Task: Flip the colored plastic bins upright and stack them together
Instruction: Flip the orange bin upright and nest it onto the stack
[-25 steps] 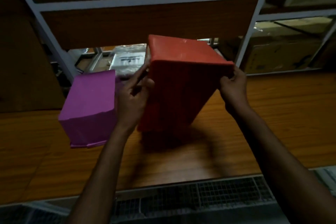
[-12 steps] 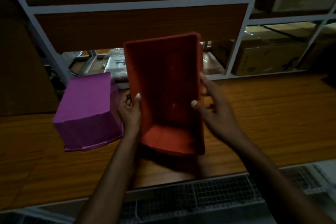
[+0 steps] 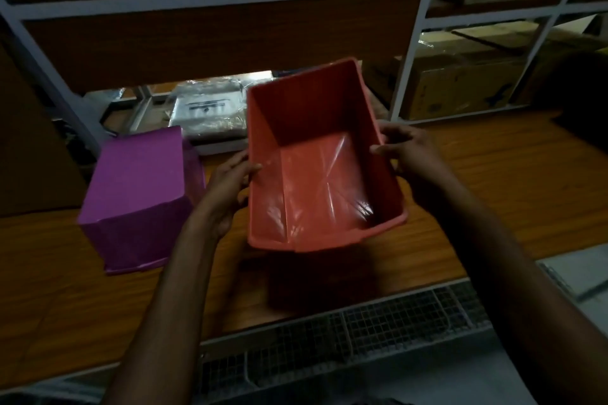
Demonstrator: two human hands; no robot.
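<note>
Both hands hold the red bin (image 3: 316, 174) above the wooden table (image 3: 493, 191). Its opening faces up and toward the camera, and the bin is a little tilted. The left hand (image 3: 227, 187) grips the left wall, with the thumb over the rim. The right hand (image 3: 411, 154) grips the right wall in the same way, thumb on the inner side. A dark shadow lies on the table under the bin, so it seems lifted, but I cannot tell if the near edge touches the wood.

The purple bin (image 3: 141, 197) stands upside down on the table, just beside the left hand, not touching the red one. Behind the bins is a white shelf frame (image 3: 408, 52) with a plastic bag (image 3: 210, 112) and a cardboard box (image 3: 460, 85) on it. A wire grid (image 3: 362, 329) runs along the near edge of the table.
</note>
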